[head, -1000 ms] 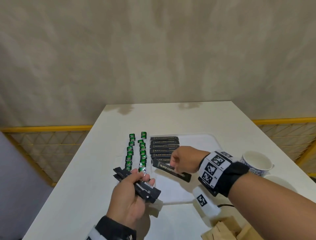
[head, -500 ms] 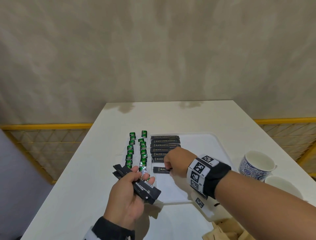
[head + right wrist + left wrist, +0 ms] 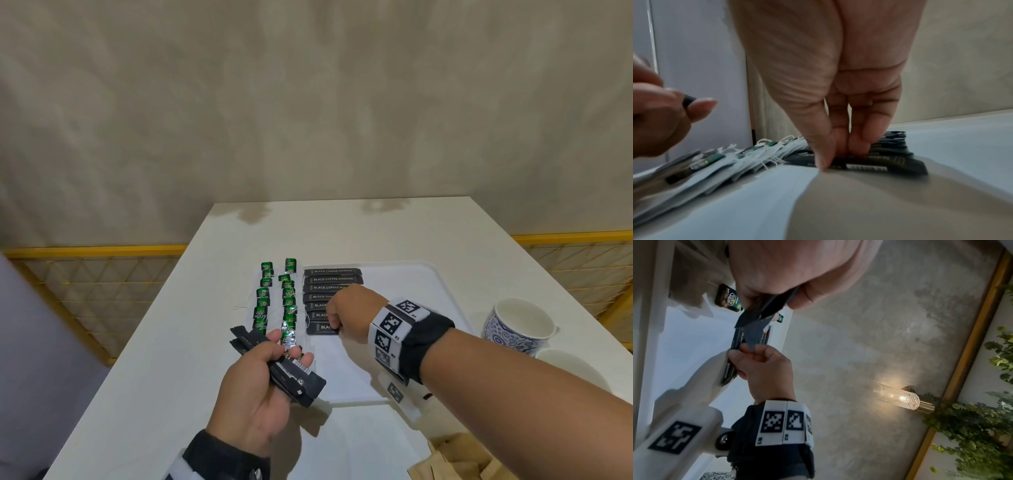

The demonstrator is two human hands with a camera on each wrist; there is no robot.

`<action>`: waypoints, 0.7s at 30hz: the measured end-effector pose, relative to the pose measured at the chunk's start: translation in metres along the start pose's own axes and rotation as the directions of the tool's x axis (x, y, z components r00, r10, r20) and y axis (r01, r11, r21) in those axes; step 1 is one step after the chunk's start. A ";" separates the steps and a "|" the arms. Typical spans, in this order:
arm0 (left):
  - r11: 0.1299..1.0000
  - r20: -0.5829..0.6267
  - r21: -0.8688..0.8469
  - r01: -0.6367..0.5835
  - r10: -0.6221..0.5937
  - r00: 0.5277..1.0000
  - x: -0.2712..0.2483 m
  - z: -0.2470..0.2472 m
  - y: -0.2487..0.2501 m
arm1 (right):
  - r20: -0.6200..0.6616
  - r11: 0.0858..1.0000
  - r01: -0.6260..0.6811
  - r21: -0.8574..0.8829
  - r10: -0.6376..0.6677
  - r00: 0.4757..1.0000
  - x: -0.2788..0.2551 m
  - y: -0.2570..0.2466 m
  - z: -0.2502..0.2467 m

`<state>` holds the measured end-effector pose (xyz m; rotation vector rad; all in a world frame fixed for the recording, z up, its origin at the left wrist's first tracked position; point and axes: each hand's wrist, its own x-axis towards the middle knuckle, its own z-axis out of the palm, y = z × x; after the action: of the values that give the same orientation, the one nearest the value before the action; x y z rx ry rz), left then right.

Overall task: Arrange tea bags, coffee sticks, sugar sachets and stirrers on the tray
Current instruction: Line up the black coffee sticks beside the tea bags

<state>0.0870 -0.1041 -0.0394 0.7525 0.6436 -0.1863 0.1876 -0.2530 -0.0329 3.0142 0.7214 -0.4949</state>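
A column of black coffee sticks (image 3: 332,279) lies along the left part of the white tray (image 3: 414,274). My right hand (image 3: 334,325) pinches the nearest coffee stick (image 3: 320,328) at the column's near end. In the right wrist view its thumb and fingers (image 3: 858,142) press this stick (image 3: 890,165) down flat. My left hand (image 3: 289,349) hovers in front of the tray's left corner and grips a bundle of coffee sticks (image 3: 298,377). Two columns of green-tagged tea bags (image 3: 275,301) lie just left of the sticks. No sugar sachets or stirrers are in view.
A blue-patterned white cup (image 3: 517,325) and a second white cup (image 3: 565,363) stand right of the tray. Brown paper items (image 3: 459,459) lie at the table's near right. A yellow mesh railing (image 3: 89,274) runs behind the white table.
My right hand turned the slanted coffee stick level and set it down at the near end of the column, moving a little left. The left hand kept its bundle nearly still.
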 end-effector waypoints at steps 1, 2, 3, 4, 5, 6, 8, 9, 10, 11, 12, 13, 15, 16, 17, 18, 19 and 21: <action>1.000 -0.002 0.009 0.003 -0.003 1.000 0.000 0.000 0.000 | -0.021 0.999 -0.006 0.032 0.007 1.000 -0.002 0.001 0.001; 1.000 -0.003 0.019 0.004 -0.004 1.000 0.000 0.001 -0.001 | -0.048 0.998 -0.009 0.066 0.012 0.999 -0.003 0.002 0.002; 1.000 0.000 0.029 0.002 -0.002 1.000 0.000 0.001 -0.001 | -0.083 0.993 -0.010 0.115 0.020 0.996 -0.006 0.003 0.001; 0.999 0.005 0.036 -0.003 0.003 1.000 0.000 0.002 -0.001 | -0.126 0.984 -0.005 0.180 0.028 0.992 -0.009 0.004 0.000; 0.999 0.012 0.035 -0.007 0.007 1.000 0.001 0.002 -0.002 | -0.164 0.965 0.012 0.262 0.032 0.986 -0.015 0.003 -0.002; 1.000 0.020 0.022 -0.012 0.012 1.000 0.001 0.003 -0.002 | -0.182 0.934 0.044 0.354 0.023 0.983 -0.020 0.000 -0.006; 0.999 0.040 -0.027 -0.021 0.022 0.999 0.002 0.004 -0.003 | -0.127 0.807 0.087 0.585 -0.014 0.992 -0.031 -0.005 -0.014; 0.998 0.056 -0.052 -0.025 0.028 0.998 0.001 0.005 -0.004 | -0.076 0.729 0.085 0.679 -0.045 0.996 -0.037 -0.009 -0.017; 0.997 0.076 -0.072 -0.027 0.033 0.997 0.000 0.007 -0.006 | -0.047 0.686 0.087 0.723 -0.078 0.996 -0.042 -0.012 -0.020; 0.996 0.096 -0.081 -0.031 0.038 0.995 -0.001 0.009 -0.007 | -0.037 0.685 0.096 0.722 -0.100 0.994 -0.045 -0.014 -0.021; 0.997 0.108 -0.075 -0.035 0.043 0.993 -0.001 0.011 -0.009 | -0.038 0.707 0.103 0.700 -0.108 0.993 -0.047 -0.016 -0.021; 0.998 0.114 -0.056 -0.042 0.048 0.992 -0.002 0.012 -0.011 | -0.045 0.733 0.107 0.672 -0.103 0.994 -0.048 -0.016 -0.020; 0.998 0.110 -0.019 -0.056 0.058 0.992 -0.001 0.013 -0.013 | -0.066 0.759 0.103 0.643 -0.079 0.995 -0.050 -0.015 -0.019; 0.998 0.096 -0.005 -0.061 0.062 0.993 -0.001 0.013 -0.014 | -0.078 0.761 0.099 0.641 -0.063 0.995 -0.051 -0.015 -0.019; 0.998 0.076 0.005 -0.067 0.066 0.995 -0.001 0.013 -0.014 | -0.098 0.764 0.095 0.638 -0.041 0.994 -0.053 -0.014 -0.019; 0.997 0.059 0.011 -0.072 0.071 0.996 -0.002 0.012 -0.014 | -0.125 0.772 0.094 0.629 -0.019 0.992 -0.055 -0.013 -0.019; 0.997 0.051 0.013 -0.078 0.077 0.996 -0.002 0.011 -0.014 | -0.159 0.783 0.100 0.613 -0.002 0.987 -0.057 -0.013 -0.018; 0.996 0.061 0.013 -0.086 0.085 0.994 -0.003 0.010 -0.014 | -0.229 0.832 0.138 0.538 -0.014 0.973 -0.061 -0.015 -0.017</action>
<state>0.0845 -0.1214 -0.0399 0.7848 0.5517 -0.1347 0.1349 -0.2655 0.0026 3.6421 0.8372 -0.4419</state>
